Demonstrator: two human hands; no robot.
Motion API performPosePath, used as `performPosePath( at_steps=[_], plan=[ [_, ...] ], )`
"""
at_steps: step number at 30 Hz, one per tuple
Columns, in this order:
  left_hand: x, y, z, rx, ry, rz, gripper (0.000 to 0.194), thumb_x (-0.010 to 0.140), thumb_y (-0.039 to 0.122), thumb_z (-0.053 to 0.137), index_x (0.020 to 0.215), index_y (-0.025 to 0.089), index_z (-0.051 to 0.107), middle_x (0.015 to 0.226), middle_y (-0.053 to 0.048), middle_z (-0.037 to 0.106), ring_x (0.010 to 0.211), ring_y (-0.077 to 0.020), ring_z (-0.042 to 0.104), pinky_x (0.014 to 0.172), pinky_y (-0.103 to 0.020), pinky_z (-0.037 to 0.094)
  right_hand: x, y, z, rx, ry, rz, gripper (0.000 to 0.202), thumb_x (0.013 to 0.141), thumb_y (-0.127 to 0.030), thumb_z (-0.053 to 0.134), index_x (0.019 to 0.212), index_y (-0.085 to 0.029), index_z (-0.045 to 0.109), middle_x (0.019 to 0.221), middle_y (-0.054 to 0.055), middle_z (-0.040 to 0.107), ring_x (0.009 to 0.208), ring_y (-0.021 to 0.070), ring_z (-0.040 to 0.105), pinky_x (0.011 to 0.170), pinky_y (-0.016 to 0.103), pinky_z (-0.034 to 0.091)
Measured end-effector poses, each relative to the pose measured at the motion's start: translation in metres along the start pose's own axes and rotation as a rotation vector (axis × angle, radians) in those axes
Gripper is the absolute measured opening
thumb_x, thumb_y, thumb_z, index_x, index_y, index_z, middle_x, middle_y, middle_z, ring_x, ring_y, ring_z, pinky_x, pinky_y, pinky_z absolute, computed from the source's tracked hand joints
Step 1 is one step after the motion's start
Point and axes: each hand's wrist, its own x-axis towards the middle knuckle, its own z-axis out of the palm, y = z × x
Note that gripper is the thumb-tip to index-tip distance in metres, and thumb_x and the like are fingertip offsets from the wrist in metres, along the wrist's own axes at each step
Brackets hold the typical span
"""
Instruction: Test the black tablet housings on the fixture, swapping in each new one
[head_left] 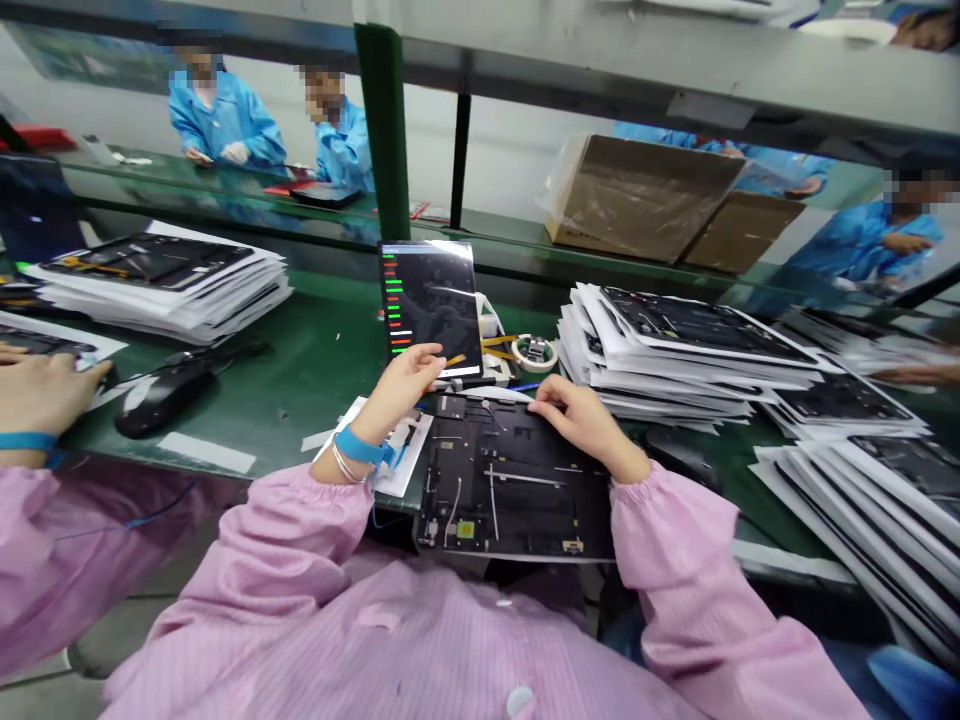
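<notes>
Working with our hands apart, we have the black panel (pixel 525 490) below and between them, its near edge past the bench (pixel 330 355), likely to bring it within easy reach. Our right hand (pixel 581 415) rests at its far edge, perhaps steadying it; whether those fingers pinch anything, we cannot tell. Our left hand (pixel 401 385) is open before the screen (pixel 431 300), contact unclear. That screen stands tilted beyond our hands, probably so we can read it while handling the panel.
</notes>
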Motion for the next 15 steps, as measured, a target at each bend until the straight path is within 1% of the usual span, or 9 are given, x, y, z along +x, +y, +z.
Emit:
performPosePath(
  at_steps=[2, 4, 6, 8, 9, 11, 12, 13, 15],
  plan=[
    [-0.006, 0.002, -0.008, -0.035, 0.189, 0.057, 0.04, 0.084, 0.042, 0.06, 0.113, 0.015, 0.063, 0.115, -0.011, 0.064, 0.103, -0.0206, 0.059, 0.083, -0.029, 0.048, -0.004, -0.009, -0.016, 0.044, 0.167, -0.076, 0.019, 0.086, -0.038, 0.062, 0.078, -0.022, 0.057, 0.07, -0.001, 0.059, 0.061, 0.0146, 0.054, 0.059, 0.027, 0.039],
    [-0.02, 0.009, -0.013, -0.166, 0.277, 0.091, 0.046, 0.089, 0.053, 0.049, 0.111, 0.015, 0.064, 0.126, -0.012, 0.06, 0.117, -0.0237, 0.054, 0.094, -0.033, 0.046, -0.005, -0.019, -0.028, 0.101, 0.447, -0.115, 0.019, 0.083, -0.039, 0.066, 0.077, -0.022, 0.059, 0.071, -0.001, 0.059, 0.062, 0.0152, 0.054, 0.059, 0.028, 0.04],
    [-0.039, 0.016, -0.012, -0.401, 0.244, 0.091, 0.065, 0.091, 0.067, 0.033, 0.112, 0.014, 0.063, 0.123, -0.015, 0.062, 0.115, -0.0254, 0.057, 0.094, -0.036, 0.047, 0.001, -0.03, -0.035, 0.176, 0.755, -0.096, 0.019, 0.08, -0.038, 0.07, 0.078, -0.023, 0.059, 0.07, -0.001, 0.056, 0.061, 0.0152, 0.05, 0.057, 0.029, 0.038],
    [-0.062, 0.024, -0.004, -0.597, 0.146, 0.125, 0.084, 0.084, 0.08, 0.021, 0.118, 0.013, 0.06, 0.119, -0.017, 0.064, 0.11, -0.0276, 0.061, 0.092, -0.039, 0.049, 0.014, -0.044, -0.031, 0.297, 0.96, -0.029, 0.02, 0.08, -0.039, 0.071, 0.081, -0.023, 0.058, 0.071, -0.002, 0.053, 0.061, 0.015, 0.047, 0.057, 0.029, 0.036],
    [-0.074, 0.028, 0.001, -0.629, 0.087, 0.168, 0.09, 0.078, 0.085, 0.024, 0.122, 0.014, 0.057, 0.119, -0.017, 0.063, 0.108, -0.0287, 0.062, 0.091, -0.04, 0.05, 0.021, -0.052, -0.026, 0.373, 0.992, 0.014, 0.021, 0.08, -0.04, 0.071, 0.082, -0.024, 0.058, 0.071, -0.002, 0.051, 0.062, 0.015, 0.046, 0.059, 0.03, 0.035],
    [-0.095, 0.037, 0.009, -0.514, 0.024, 0.248, 0.089, 0.07, 0.084, 0.047, 0.128, 0.017, 0.054, 0.121, -0.015, 0.063, 0.108, -0.03, 0.061, 0.091, -0.04, 0.05, 0.036, -0.07, -0.009, 0.532, 0.942, 0.1, 0.023, 0.082, -0.043, 0.068, 0.083, -0.023, 0.057, 0.075, -0.002, 0.05, 0.066, 0.0152, 0.047, 0.064, 0.03, 0.037],
    [-0.103, 0.042, 0.01, -0.399, 0.057, 0.266, 0.083, 0.069, 0.077, 0.06, 0.127, 0.018, 0.054, 0.12, -0.014, 0.063, 0.108, -0.0298, 0.061, 0.092, -0.039, 0.049, 0.043, -0.078, 0.002, 0.605, 0.879, 0.137, 0.024, 0.082, -0.045, 0.067, 0.083, -0.023, 0.056, 0.077, -0.002, 0.051, 0.069, 0.0152, 0.048, 0.066, 0.03, 0.039],
    [-0.108, 0.048, 0.009, -0.276, 0.129, 0.264, 0.073, 0.07, 0.066, 0.069, 0.125, 0.019, 0.056, 0.119, -0.012, 0.064, 0.108, -0.0289, 0.061, 0.094, -0.038, 0.048, 0.049, -0.086, 0.012, 0.669, 0.802, 0.166, 0.025, 0.083, -0.046, 0.065, 0.085, -0.023, 0.056, 0.078, -0.002, 0.052, 0.071, 0.0153, 0.05, 0.068, 0.031, 0.04],
    [-0.112, 0.058, -0.007, -0.093, 0.316, 0.22, 0.051, 0.076, 0.048, 0.072, 0.117, 0.019, 0.061, 0.115, -0.01, 0.067, 0.107, -0.0269, 0.061, 0.095, -0.038, 0.048, 0.055, -0.1, 0.029, 0.76, 0.639, 0.18, 0.027, 0.083, -0.048, 0.064, 0.091, -0.022, 0.056, 0.08, -0.001, 0.054, 0.074, 0.0158, 0.054, 0.071, 0.031, 0.044]
  ],
)
